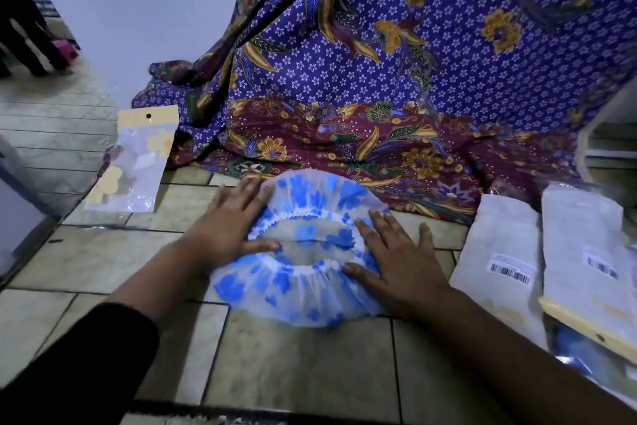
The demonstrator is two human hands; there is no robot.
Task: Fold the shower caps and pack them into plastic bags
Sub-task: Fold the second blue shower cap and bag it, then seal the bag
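A clear shower cap (303,290) with blue flower print lies spread on the tiled floor, its white elastic opening facing up. My left hand (231,221) lies flat on the cap's left side, fingers straight, thumb at the elastic rim. On the cap's right side my right hand (396,256) presses flat, its fingers spread. A clear plastic bag (134,162) with a yellow header card lies on the floor at the left, apart from both hands.
A purple and maroon batik cloth (379,80) drapes across the back and onto the floor. Grey packets (499,252) with barcode labels and more bags (586,252) lie at the right. A white wall stands at the back left, where a person's legs (24,28) show.
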